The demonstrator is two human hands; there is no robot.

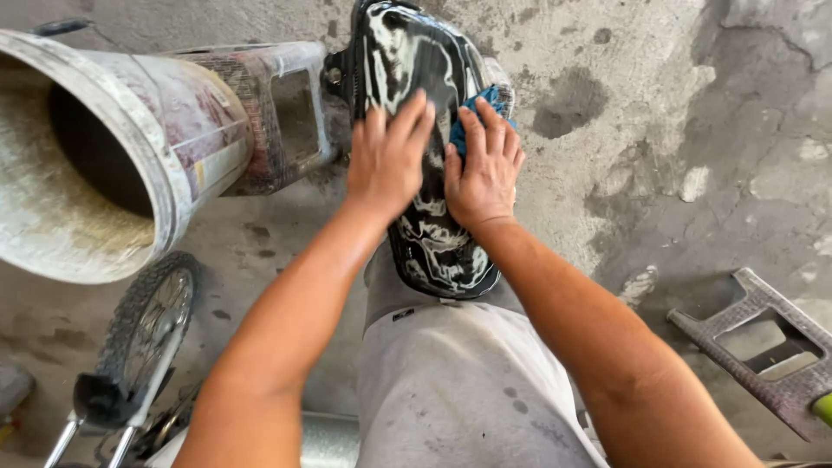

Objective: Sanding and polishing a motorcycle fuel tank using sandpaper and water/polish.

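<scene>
A long glossy black panel with white swirl patterning lies lengthwise in front of me, its near end resting against my grey shorts. My left hand lies flat on its left side, fingers spread. My right hand presses a blue cloth against the panel's right side, only the cloth's upper edge showing past the fingers.
A large dirty white bucket lies on its side at the left, beside a stained rectangular container. A small spoked wheel stands at lower left. A grey patterned frame part lies at lower right on the stained concrete floor.
</scene>
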